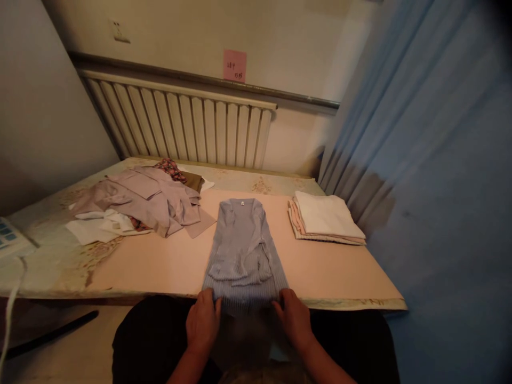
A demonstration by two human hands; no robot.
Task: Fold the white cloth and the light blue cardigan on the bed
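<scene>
A grey-blue ribbed cardigan (244, 240) lies lengthwise in front of me, its neckline and small label at the far end. Its sleeves are folded inward over the body, and the lower end hangs a little over the table's front edge. My left hand (203, 320) pinches the left corner of the lower end between thumb and fingers. At the right corner, my right hand (294, 317) grips the fabric in the same way.
A loose heap of clothes (140, 197) lies at the left on the table (256, 185). To the right sits a folded stack of clothes (328, 216), white on top. A blue curtain (432, 186) borders the right side. A radiator (180, 120) stands behind. A white device (14, 240) with a cord is at far left.
</scene>
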